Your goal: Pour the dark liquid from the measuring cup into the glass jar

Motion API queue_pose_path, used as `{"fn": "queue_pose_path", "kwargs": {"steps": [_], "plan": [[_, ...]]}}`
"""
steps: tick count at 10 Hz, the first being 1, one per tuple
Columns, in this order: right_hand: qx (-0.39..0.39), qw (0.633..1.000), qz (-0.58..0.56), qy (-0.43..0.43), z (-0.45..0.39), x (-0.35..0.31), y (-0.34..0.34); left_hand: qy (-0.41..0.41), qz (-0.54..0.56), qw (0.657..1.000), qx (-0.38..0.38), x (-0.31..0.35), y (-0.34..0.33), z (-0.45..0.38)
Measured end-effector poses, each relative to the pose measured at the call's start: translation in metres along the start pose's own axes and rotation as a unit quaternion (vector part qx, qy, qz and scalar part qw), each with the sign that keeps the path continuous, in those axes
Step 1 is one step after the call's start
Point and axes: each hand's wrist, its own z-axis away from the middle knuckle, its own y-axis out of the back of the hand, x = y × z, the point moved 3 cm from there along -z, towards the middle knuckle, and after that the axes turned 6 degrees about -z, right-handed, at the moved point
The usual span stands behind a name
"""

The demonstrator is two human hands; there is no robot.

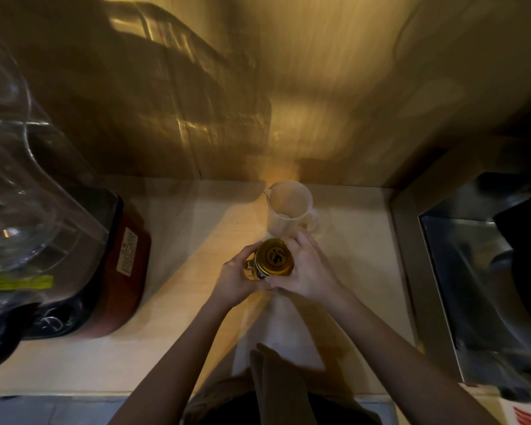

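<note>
The glass jar (272, 258) stood on the light counter (172, 302), near the middle of the view, and its golden lid (275, 256) with a dark round mark was on top of it. Both hands were around the jar. The left hand (236, 276) wrapped its fingers on the left side of the jar, touching the glass and the metal clasp there. The right hand (307, 268) was curled on the right side, with fingers pressed against the edge of the lid. The two thumbs met in front of the jar. The measuring cup (288, 208), a pale translucent one with a handle on its right side, stood upright just behind the jar, close to the wall, and no hand touched it. Inside it looked pale; I could not tell if any liquid was in it. On the left was a blender (74, 240) with a red base, and on the right a metal sink (472, 286).
</note>
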Motion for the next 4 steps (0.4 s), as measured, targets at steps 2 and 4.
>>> {"fn": "queue_pose_path", "kwargs": {"steps": [2, 4], "plan": [[-0.017, 0.996, -0.065, -0.051, 0.007, -0.002, -0.004, -0.002, -0.083, 0.996, -0.043, 0.008, 0.005, -0.001], [0.031, 0.974, -0.216, -0.064, 0.007, -0.02, 0.061, 0.03, -0.057, 0.994, -0.091, 0.08, 0.067, -0.011]]}}
